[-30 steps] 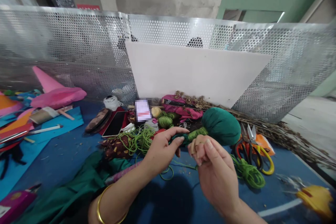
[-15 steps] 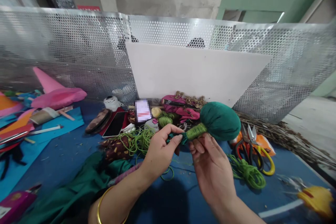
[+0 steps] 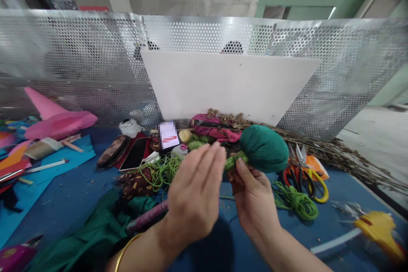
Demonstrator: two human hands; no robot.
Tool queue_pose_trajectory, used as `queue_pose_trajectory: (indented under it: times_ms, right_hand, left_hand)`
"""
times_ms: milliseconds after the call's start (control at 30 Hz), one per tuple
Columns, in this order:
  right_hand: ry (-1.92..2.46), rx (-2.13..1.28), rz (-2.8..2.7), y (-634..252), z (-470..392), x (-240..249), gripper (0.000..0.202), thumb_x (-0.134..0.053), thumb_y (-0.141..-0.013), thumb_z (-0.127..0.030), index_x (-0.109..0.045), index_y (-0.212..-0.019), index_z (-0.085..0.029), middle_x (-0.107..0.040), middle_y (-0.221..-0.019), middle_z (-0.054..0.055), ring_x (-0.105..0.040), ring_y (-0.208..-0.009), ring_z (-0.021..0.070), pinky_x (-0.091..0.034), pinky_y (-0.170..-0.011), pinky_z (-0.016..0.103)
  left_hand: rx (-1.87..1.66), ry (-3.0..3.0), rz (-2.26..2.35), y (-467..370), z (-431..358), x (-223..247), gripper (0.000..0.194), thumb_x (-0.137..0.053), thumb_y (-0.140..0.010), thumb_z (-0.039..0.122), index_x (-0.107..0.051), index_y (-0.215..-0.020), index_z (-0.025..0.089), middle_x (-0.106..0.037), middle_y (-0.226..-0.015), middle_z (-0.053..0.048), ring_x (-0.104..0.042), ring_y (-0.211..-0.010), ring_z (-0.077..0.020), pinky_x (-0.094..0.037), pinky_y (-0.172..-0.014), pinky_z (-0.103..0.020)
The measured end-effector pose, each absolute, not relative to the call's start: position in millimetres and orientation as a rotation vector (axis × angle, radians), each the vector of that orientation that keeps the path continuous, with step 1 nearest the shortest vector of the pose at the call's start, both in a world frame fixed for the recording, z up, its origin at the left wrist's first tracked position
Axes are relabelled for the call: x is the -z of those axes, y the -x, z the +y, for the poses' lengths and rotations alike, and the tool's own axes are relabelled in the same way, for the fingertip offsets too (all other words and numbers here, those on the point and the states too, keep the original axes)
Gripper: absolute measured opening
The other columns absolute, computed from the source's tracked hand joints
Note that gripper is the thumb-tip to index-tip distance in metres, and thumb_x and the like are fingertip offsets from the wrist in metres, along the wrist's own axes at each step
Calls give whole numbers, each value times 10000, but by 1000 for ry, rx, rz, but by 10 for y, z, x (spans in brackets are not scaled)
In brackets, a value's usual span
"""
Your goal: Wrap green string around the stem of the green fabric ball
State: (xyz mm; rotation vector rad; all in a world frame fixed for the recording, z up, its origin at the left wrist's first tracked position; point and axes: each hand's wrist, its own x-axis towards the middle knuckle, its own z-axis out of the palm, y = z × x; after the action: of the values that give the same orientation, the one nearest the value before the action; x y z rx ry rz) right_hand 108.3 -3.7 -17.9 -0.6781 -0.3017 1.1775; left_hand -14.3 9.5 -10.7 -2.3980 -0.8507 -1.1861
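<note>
A dark green fabric ball (image 3: 264, 148) has a handle wound with light green cord (image 3: 236, 160). Its handle is pinched between the thumb and fingers of my right hand (image 3: 255, 195). My left hand (image 3: 195, 191) is raised just left of the handle, back of the hand toward the camera, fingers extended and close together. Whatever lies behind its palm is hidden. A strand of green cord runs between the two hands, low over the table. Loose green cord (image 3: 162, 171) lies behind my left hand, and a green cord bundle (image 3: 296, 202) rests right of my right hand.
Scissors with yellow handles (image 3: 320, 185) lie right of the ball, with a yellow glue gun (image 3: 379, 231) nearer. Green cloth (image 3: 86, 229) spreads at the front left. A phone (image 3: 134, 154) and white board (image 3: 229, 85) are farther back; dry twigs (image 3: 344, 157) run along the right.
My left hand has let go of the handle's end, and its fingers have straightened upward. My right thumb has moved onto the cord winding. The view has shifted slightly.
</note>
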Motion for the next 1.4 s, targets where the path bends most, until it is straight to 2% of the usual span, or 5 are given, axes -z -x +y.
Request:
queue_pose_trajectory:
  times_ms: [200, 467, 733, 1033, 1400]
  right_hand:
    - [712, -1199, -321, -1038, -87, 155, 210, -881, -575, -293, -771, -723, -192, -739, -730, 32, -659, -718, 191, -537, -636, 305]
    - [739, -1153, -303, -1020, -92, 170, 179, -879, -584, -253, -741, -669, -176, -688, -658, -5, -536, -568, 116, -456, -534, 256]
    - [752, -1136, -346, -1024, -88, 201, 199, -862, -628, -265, -689, -595, -172, -585, -557, -34, -482, -529, 101, -449, -533, 258]
    - [778, -1117, -357, -1046, -55, 235, 228, -860, -636, -286, -666, -607, -169, -561, -571, -38, -463, -536, 98, -423, -517, 243]
    - [771, -1103, -384, -1063, -10, 210, 227, -862, -614, -290, -675, -675, -176, -615, -631, -27, -491, -564, 117, -429, -563, 277]
  left_hand:
    - [933, 2303, -784, -56, 104, 379, 463, -313, -913, 57, -444, -1344, -48, -580, -1326, -251, -536, -1244, -314, -473, -978, -425]
    - [948, 2375, -1019, -4, 158, 395, 461, -367, -996, 248, -359, -1390, 9, -680, -1054, -185, -663, -910, -255, -539, -766, -366]
    - [871, 2523, -1247, 15, 187, 309, 282, -270, -1006, 277, -528, -991, 164, -655, -788, -81, -642, -669, -236, -516, -576, -349]
    - [534, 2819, -1478, 70, 202, 169, 190, -354, -981, 263, -521, -1019, 180, -704, -909, -92, -694, -824, -273, -543, -679, -374]
    - [603, 3077, -1450, 167, 291, 110, 178, -356, -959, 224, -514, -1032, 188, -674, -933, -81, -651, -855, -256, -467, -714, -345]
